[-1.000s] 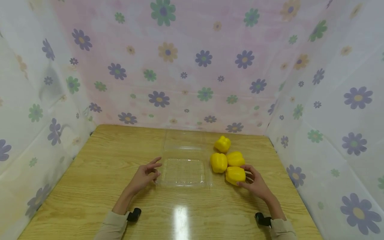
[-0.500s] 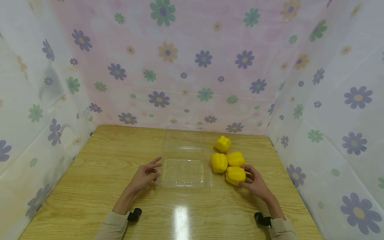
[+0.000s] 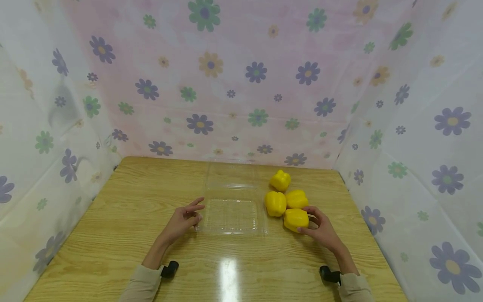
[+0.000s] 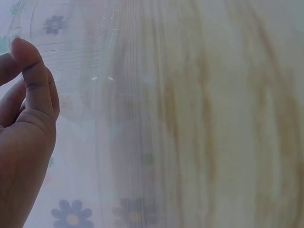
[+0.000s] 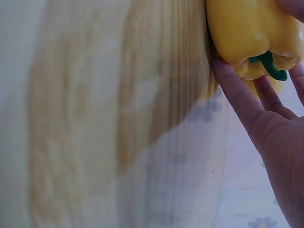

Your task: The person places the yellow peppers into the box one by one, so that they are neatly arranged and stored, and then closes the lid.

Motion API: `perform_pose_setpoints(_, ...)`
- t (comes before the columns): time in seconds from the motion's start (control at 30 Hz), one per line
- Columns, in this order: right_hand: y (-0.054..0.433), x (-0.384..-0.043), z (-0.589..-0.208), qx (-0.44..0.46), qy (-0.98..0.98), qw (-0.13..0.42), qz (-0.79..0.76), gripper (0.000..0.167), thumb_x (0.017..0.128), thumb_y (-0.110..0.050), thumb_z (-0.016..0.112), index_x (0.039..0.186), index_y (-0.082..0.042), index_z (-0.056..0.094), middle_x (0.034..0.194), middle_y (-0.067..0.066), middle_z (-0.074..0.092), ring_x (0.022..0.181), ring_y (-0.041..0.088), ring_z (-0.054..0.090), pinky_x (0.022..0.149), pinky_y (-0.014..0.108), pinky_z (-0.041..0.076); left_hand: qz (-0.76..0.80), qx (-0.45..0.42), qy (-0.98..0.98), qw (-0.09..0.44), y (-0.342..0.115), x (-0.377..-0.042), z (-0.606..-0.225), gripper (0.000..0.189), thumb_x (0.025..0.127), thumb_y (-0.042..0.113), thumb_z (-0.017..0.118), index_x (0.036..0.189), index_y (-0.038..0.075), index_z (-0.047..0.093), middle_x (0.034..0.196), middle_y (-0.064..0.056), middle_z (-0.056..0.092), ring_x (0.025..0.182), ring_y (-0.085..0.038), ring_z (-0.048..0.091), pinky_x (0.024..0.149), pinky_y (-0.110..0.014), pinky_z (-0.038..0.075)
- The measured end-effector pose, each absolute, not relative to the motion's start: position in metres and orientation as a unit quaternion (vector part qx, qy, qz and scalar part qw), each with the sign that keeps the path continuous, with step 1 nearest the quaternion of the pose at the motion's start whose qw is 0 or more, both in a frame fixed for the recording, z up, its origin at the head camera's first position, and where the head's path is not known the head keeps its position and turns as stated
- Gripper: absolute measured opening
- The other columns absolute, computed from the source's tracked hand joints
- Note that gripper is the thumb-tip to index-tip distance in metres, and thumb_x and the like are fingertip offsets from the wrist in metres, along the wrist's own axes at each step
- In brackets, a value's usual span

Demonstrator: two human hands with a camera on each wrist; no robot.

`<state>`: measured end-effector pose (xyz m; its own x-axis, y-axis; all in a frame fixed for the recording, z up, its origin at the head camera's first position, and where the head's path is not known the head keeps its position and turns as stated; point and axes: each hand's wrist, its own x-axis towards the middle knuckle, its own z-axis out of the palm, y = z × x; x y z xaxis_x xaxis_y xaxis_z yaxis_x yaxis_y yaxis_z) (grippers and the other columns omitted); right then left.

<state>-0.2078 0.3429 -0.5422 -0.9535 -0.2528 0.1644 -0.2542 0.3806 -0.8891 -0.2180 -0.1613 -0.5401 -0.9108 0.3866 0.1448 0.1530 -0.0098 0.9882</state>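
Observation:
In the head view my right hand (image 3: 320,230) holds the nearest yellow bell pepper (image 3: 296,220), thumb at its front and fingers around its far side. The right wrist view shows that pepper's green stem (image 5: 269,64) facing the palm. A clear plastic container (image 3: 260,218) lies with its lid folded back on the table. My left hand (image 3: 181,222) is at the container's left edge, fingers spread and slightly bent. In the left wrist view the thumb (image 4: 35,76) reaches up to the clear rim.
Three more yellow bell peppers sit close by: one at the back (image 3: 280,180), one at the left (image 3: 275,204) and one behind the held pepper (image 3: 297,199). The clear lid (image 3: 231,174) lies toward the flowered back curtain (image 3: 234,75). Curtains also border the wooden table (image 3: 124,201) at both sides.

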Motion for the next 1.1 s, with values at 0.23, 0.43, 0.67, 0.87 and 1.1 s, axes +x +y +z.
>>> perform_pose_setpoints(0.23,0.3435,-0.2067,-0.5414,0.175,-0.829,0.024,0.531,0.056,0.085,0.0,0.08,0.135,0.001,0.053,0.137,0.025,0.05,0.122,-0.003,0.05,0.094,0.016,0.051,0.69,0.194,0.692,0.084,-0.1606,-0.2184,-0.5402,0.045,0.098,-0.005,0.06,0.139,-0.019,0.049,0.163,-0.026,0.028,0.072,-0.009,0.057,0.058,-0.023,0.054)
perform_pose_setpoints(0.43,0.3439,-0.2049,-0.5399,0.182,-0.824,0.028,0.535,0.057,0.085,0.002,0.08,0.135,0.003,0.053,0.137,0.027,0.05,0.121,-0.003,0.052,0.093,0.017,0.053,0.684,0.193,0.698,0.088,-0.1607,-0.2179,-0.5386,0.046,0.099,-0.003,0.061,0.14,-0.019,0.049,0.163,-0.024,0.029,0.073,-0.009,0.056,0.058,-0.023,0.053)
perform_pose_setpoints(0.67,0.3467,-0.2032,-0.5394,0.177,-0.833,0.031,0.523,0.058,0.085,-0.001,0.081,0.137,0.001,0.055,0.139,0.026,0.052,0.121,-0.005,0.05,0.093,0.017,0.052,0.681,0.195,0.7,0.093,-0.1607,-0.2176,-0.5367,0.046,0.099,-0.003,0.06,0.14,-0.019,0.048,0.163,-0.024,0.028,0.074,-0.009,0.056,0.058,-0.024,0.053)
perform_pose_setpoints(0.87,0.3508,-0.2031,-0.5414,0.176,-0.841,0.038,0.51,0.057,0.084,-0.003,0.083,0.136,-0.002,0.057,0.138,0.023,0.054,0.12,-0.006,0.05,0.095,0.016,0.05,0.682,0.193,0.699,0.095,-0.16,-0.219,-0.5391,0.045,0.099,-0.002,0.061,0.14,-0.018,0.049,0.163,-0.024,0.029,0.076,-0.01,0.056,0.059,-0.024,0.054)
perform_pose_setpoints(1.1,0.3523,-0.2023,-0.5364,0.174,-0.839,0.027,0.515,0.057,0.084,-0.004,0.083,0.135,-0.004,0.058,0.138,0.016,0.055,0.12,-0.003,0.052,0.093,0.018,0.053,0.68,0.193,0.701,0.09,-0.1608,-0.2195,-0.5393,0.045,0.099,-0.002,0.061,0.139,-0.017,0.05,0.163,-0.023,0.031,0.079,-0.016,0.059,0.059,-0.025,0.055)
